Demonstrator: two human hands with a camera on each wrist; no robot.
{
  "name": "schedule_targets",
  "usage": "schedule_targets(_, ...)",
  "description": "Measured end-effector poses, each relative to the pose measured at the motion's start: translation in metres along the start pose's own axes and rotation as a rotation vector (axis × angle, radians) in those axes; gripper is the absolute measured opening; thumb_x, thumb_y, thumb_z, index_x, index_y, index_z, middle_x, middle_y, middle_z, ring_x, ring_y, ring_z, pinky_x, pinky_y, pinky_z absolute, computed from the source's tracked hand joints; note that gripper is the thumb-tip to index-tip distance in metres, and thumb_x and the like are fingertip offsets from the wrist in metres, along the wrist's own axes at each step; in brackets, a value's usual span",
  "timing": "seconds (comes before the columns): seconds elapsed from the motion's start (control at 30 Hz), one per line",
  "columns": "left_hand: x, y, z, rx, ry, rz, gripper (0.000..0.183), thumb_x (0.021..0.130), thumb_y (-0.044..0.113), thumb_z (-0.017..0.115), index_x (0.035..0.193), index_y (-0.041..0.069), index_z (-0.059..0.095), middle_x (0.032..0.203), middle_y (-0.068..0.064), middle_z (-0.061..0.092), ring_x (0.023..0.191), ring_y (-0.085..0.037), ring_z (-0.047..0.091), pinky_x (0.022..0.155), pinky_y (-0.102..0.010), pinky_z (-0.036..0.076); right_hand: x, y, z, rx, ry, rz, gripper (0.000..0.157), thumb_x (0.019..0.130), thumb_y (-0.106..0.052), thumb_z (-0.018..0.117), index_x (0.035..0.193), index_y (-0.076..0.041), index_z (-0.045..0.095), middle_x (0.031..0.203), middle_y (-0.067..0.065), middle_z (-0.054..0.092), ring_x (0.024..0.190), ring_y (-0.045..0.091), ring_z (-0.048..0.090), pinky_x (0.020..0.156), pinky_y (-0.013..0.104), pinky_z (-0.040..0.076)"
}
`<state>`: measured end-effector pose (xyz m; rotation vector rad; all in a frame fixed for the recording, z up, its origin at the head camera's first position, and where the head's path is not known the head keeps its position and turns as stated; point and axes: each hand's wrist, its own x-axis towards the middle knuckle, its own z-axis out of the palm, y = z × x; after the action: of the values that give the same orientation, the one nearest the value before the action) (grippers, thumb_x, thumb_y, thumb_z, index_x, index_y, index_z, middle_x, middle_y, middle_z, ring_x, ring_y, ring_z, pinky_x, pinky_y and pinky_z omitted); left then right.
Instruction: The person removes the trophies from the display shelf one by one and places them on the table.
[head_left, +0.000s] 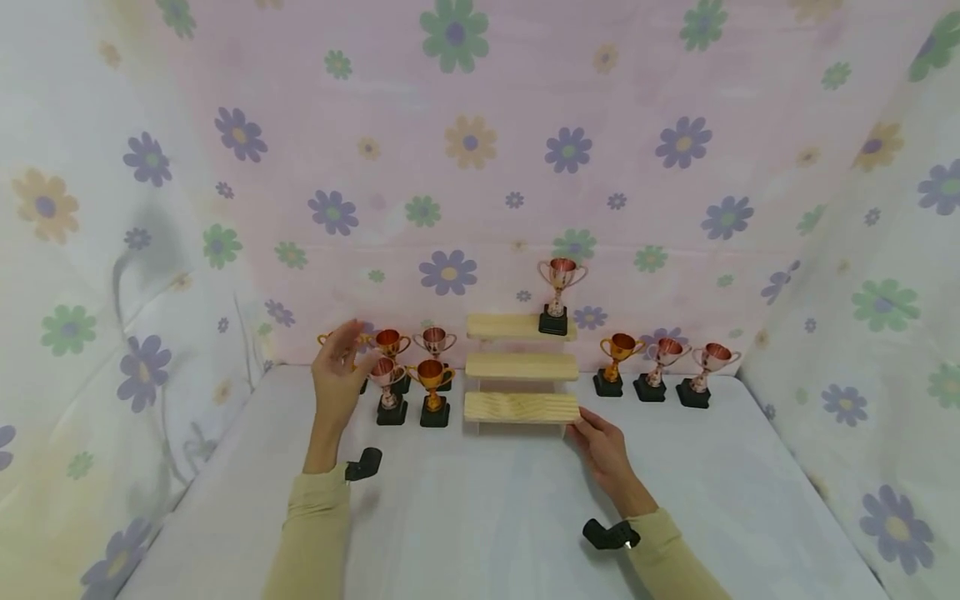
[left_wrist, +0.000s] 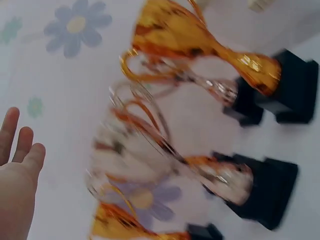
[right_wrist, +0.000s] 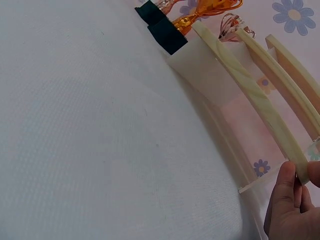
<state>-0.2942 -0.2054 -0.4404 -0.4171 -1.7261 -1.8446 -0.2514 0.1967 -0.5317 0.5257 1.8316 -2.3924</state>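
My left hand (head_left: 339,383) is raised among the trophies on the left, its fingers (left_wrist: 22,145) loosely extended and holding nothing. Nearest to it in the head view is a pink-bronze trophy (head_left: 386,377); a gold trophy (head_left: 432,379) stands beside that one. Behind the hand, another gold trophy is partly hidden. With thumb and fingers, my right hand (head_left: 603,450) pinches the right end of the lowest board of a three-step wooden display stand (head_left: 521,408). The right wrist view shows this grip on the board (right_wrist: 255,97). A bronze trophy (head_left: 558,287) stands at the right of the top step.
Right of the stand are a gold trophy (head_left: 618,354) and two pinkish ones, the outermost (head_left: 705,371) near the table's right side. At the back left stand more trophies (head_left: 435,340). Flowered cloth (head_left: 450,200) encloses the white table (head_left: 480,517) at the back and sides.
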Motion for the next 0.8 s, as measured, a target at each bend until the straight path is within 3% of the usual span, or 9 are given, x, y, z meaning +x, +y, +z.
schedule_targets(0.17,0.023,0.02,0.037,-0.011,-0.152,0.046,0.05,0.087,-0.015,0.069,0.135,-0.011,0.055,0.139,-0.033,0.052,0.135,-0.022,0.051,0.122,-0.048,0.031,0.002,0.001,-0.002,0.015,0.014,0.013,0.047,0.108,-0.01,0.049,0.152,0.003,0.039,0.152,0.021,0.044,0.117,0.013,0.059,0.098,0.019,0.054)
schedule_targets(0.3,0.036,0.032,0.077,-0.018,-0.219,0.068,0.045,0.088,-0.014,0.069,0.131,-0.013,0.057,0.136,-0.03,0.055,0.134,-0.03,0.052,0.12,-0.055,0.033,0.003,0.002,-0.001,0.021,0.022,0.013,0.048,0.107,-0.01,0.05,0.152,0.004,0.039,0.152,0.022,0.044,0.118,0.014,0.058,0.094,0.017,0.055)
schedule_targets(0.43,0.04,0.037,0.12,-0.044,-0.272,0.047,0.041,0.09,-0.011,0.068,0.129,-0.014,0.058,0.133,-0.029,0.057,0.132,-0.039,0.052,0.117,-0.05,0.039,0.002,0.002,0.001,0.017,0.032,0.006,0.049,0.106,-0.011,0.051,0.152,0.004,0.039,0.152,0.021,0.045,0.122,0.018,0.056,0.094,0.017,0.055)
schedule_targets(0.53,0.038,0.035,0.149,-0.078,-0.287,0.011,0.037,0.091,-0.009,0.068,0.127,-0.014,0.059,0.132,-0.03,0.057,0.131,-0.042,0.051,0.115,-0.048,0.043,0.0,0.002,0.002,0.01,0.048,0.004,0.05,0.106,-0.012,0.054,0.151,0.005,0.04,0.151,0.022,0.046,0.123,0.019,0.056,0.095,0.018,0.055)
schedule_targets(0.63,0.036,0.029,0.173,-0.107,-0.27,-0.016,0.034,0.093,-0.008,0.067,0.126,-0.012,0.06,0.131,-0.034,0.055,0.13,-0.045,0.05,0.114,-0.054,0.043,-0.001,0.002,0.003,0.001,0.065,-0.003,0.05,0.104,-0.011,0.056,0.149,0.006,0.042,0.15,0.023,0.047,0.12,0.018,0.058,0.093,0.019,0.056)
schedule_targets(0.8,0.041,0.021,0.2,-0.127,-0.264,-0.072,0.041,0.093,-0.007,0.067,0.131,-0.014,0.056,0.135,-0.037,0.05,0.131,-0.051,0.046,0.114,-0.06,0.04,0.001,0.001,0.006,-0.024,0.081,-0.026,0.047,0.103,-0.01,0.056,0.146,0.006,0.047,0.146,0.023,0.05,0.113,0.016,0.062,0.089,0.017,0.057)
